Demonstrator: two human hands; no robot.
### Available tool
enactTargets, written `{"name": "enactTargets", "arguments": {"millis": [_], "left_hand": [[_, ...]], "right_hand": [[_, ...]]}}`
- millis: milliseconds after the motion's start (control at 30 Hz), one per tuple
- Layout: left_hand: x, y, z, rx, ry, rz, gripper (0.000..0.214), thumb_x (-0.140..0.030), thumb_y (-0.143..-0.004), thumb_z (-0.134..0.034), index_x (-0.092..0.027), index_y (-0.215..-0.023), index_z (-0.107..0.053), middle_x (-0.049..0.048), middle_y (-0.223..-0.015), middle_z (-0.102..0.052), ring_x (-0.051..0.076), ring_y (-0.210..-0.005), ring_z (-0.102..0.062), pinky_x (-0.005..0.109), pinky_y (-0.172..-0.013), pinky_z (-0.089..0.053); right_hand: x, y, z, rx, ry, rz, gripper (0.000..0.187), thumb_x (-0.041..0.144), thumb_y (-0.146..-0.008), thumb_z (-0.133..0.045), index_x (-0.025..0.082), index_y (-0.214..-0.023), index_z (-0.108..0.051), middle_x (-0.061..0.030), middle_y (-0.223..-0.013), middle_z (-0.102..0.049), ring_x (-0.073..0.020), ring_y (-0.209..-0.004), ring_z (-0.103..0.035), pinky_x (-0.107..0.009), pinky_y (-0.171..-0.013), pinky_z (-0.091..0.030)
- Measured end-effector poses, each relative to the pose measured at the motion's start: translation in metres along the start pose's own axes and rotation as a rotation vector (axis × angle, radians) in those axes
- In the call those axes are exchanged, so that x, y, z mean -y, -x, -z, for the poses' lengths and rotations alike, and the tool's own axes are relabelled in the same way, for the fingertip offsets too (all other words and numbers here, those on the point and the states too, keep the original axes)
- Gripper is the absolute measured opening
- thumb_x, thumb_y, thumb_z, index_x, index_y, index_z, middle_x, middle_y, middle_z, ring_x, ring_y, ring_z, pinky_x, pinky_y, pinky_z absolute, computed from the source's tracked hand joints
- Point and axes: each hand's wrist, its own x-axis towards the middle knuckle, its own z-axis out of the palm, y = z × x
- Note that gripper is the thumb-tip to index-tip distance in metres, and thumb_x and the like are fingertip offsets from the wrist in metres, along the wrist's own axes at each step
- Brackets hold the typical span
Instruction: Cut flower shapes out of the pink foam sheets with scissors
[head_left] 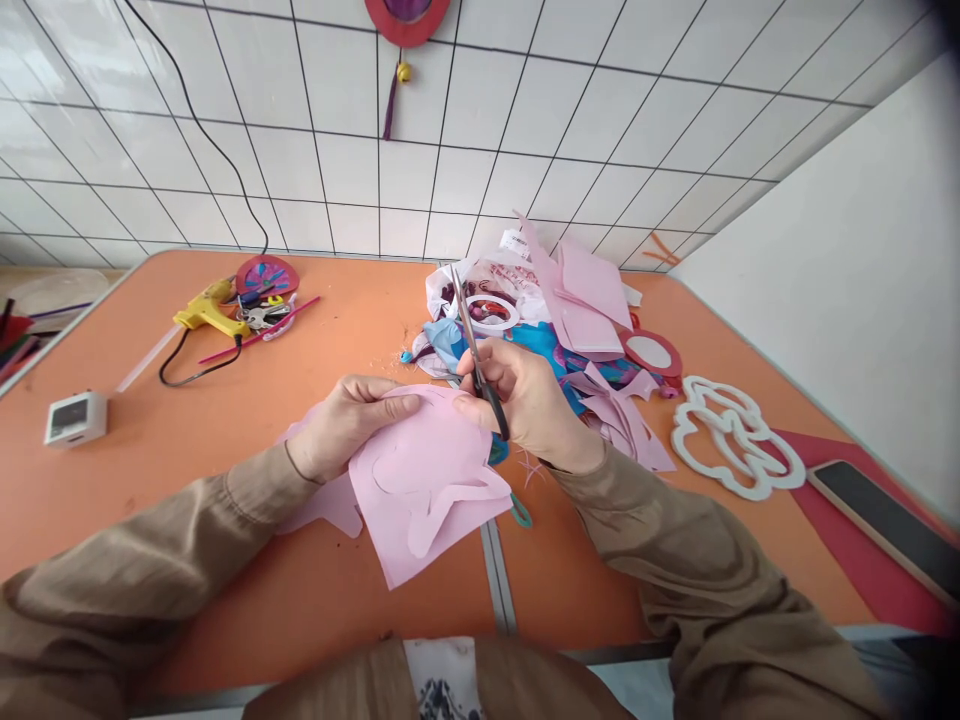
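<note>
My left hand [352,422] pinches the upper left edge of a pink paper sheet [397,545], thumb on top. Curved cuts run through the sheet, and a pointed flap stands a little off its lower right. In my right hand [525,395] is a pair of scissors [466,318], blades pointing up and away from me, dark handle against the palm. My right fingertips also touch the sheet's upper right edge. Under my left wrist lies another pink paper piece [330,508], partly hidden.
A yellow glue gun [210,308] with its cord lies at the left, near a small white box [76,418]. Behind my right hand are pink scraps [622,420], folded pink sheets [581,300] and blue fabric. White cloud-shaped cutouts [735,440] and a phone [885,520] lie at the right.
</note>
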Motion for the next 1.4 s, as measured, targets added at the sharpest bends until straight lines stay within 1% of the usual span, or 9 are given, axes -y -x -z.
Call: {"name": "enactTargets", "arguments": {"millis": [333, 500, 633, 733, 867, 1000, 1133, 1233, 1400], "left_hand": [[-0.005, 0.000, 0.000, 0.024, 0.007, -0.029, 0.019, -0.033, -0.071, -0.084, -0.015, -0.071, -0.080, 0.0007, -0.056, -0.070, 0.007, -0.044, -0.059, 0.013, -0.040, -0.047], [-0.009, 0.000, 0.001, -0.031, 0.005, -0.050, 0.020, -0.032, -0.066, -0.087, -0.014, -0.064, -0.078, -0.0004, -0.052, -0.068, 0.006, -0.042, -0.057, 0.013, -0.039, -0.046], [-0.012, -0.002, 0.004, -0.074, 0.045, -0.062, 0.020, -0.031, -0.065, -0.088, -0.014, -0.067, -0.079, 0.0015, -0.058, -0.072, 0.009, -0.045, -0.062, 0.015, -0.042, -0.050], [-0.014, -0.003, 0.007, -0.092, 0.090, -0.085, 0.018, -0.030, -0.064, -0.088, -0.014, -0.068, -0.080, 0.0024, -0.061, -0.074, 0.010, -0.047, -0.064, 0.016, -0.043, -0.052], [-0.016, -0.004, 0.009, -0.122, 0.108, -0.147, 0.018, -0.030, -0.064, -0.088, -0.015, -0.065, -0.079, 0.0017, -0.058, -0.073, 0.010, -0.046, -0.063, 0.016, -0.042, -0.052], [-0.017, -0.003, 0.010, -0.145, 0.095, -0.183, 0.020, -0.032, -0.063, -0.089, -0.015, -0.064, -0.078, 0.0012, -0.057, -0.072, 0.010, -0.045, -0.062, 0.016, -0.041, -0.051], [-0.015, -0.002, 0.011, -0.146, 0.053, -0.199, 0.020, -0.033, -0.064, -0.088, -0.015, -0.067, -0.079, 0.0016, -0.059, -0.072, 0.009, -0.047, -0.062, 0.017, -0.043, -0.051], [-0.014, -0.003, 0.011, -0.153, 0.015, -0.216, 0.019, -0.033, -0.066, -0.087, -0.016, -0.070, -0.080, 0.0023, -0.062, -0.074, 0.010, -0.050, -0.063, 0.018, -0.046, -0.052], [-0.017, -0.003, 0.011, -0.121, -0.031, -0.232, 0.018, -0.034, -0.069, -0.085, -0.017, -0.076, -0.082, 0.0042, -0.071, -0.077, 0.012, -0.055, -0.065, 0.019, -0.049, -0.053]], "right_hand": [[0.005, -0.003, 0.003, 0.058, -0.090, -0.067, 0.043, 0.030, -0.064, -0.085, 0.020, -0.092, -0.053, 0.0041, -0.069, -0.059, -0.0092, -0.058, -0.054, -0.022, -0.051, -0.040], [0.005, -0.004, 0.012, 0.073, -0.110, -0.005, 0.047, 0.051, -0.071, -0.080, 0.020, -0.094, -0.052, 0.0058, -0.063, -0.050, -0.0078, -0.050, -0.042, -0.023, -0.046, -0.031], [0.010, -0.002, 0.023, 0.198, -0.134, 0.054, 0.051, 0.063, -0.078, -0.069, 0.019, -0.097, -0.052, -0.0003, -0.072, -0.056, -0.0142, -0.066, -0.055, -0.027, -0.057, -0.042], [0.012, -0.001, 0.027, 0.285, -0.111, 0.112, 0.049, 0.062, -0.081, -0.067, 0.018, -0.099, -0.057, -0.0031, -0.079, -0.057, -0.0156, -0.073, -0.055, -0.030, -0.067, -0.046], [0.011, -0.004, 0.028, 0.332, -0.021, 0.209, 0.050, 0.064, -0.082, -0.064, 0.016, -0.093, -0.064, -0.0022, -0.075, -0.052, -0.0134, -0.067, -0.050, -0.027, -0.061, -0.043], [0.006, -0.006, 0.028, 0.368, -0.027, 0.200, 0.048, 0.063, -0.082, -0.063, 0.016, -0.091, -0.065, -0.0020, -0.071, -0.053, -0.0137, -0.065, -0.050, -0.027, -0.059, -0.042], [0.002, -0.003, 0.022, 0.285, -0.085, 0.179, 0.038, 0.054, -0.085, -0.064, 0.019, -0.097, -0.066, -0.0021, -0.078, -0.056, -0.0152, -0.071, -0.053, -0.030, -0.067, -0.046], [0.004, -0.001, 0.019, 0.194, -0.024, 0.168, 0.036, 0.050, -0.084, -0.066, 0.019, -0.102, -0.067, -0.0013, -0.078, -0.056, -0.0155, -0.072, -0.054, -0.030, -0.070, -0.047], [0.004, -0.004, 0.033, 0.255, 0.154, 0.187, 0.048, 0.057, -0.080, -0.069, 0.014, -0.102, -0.068, -0.0026, -0.075, -0.057, -0.0144, -0.067, -0.053, -0.028, -0.063, -0.045]]}}
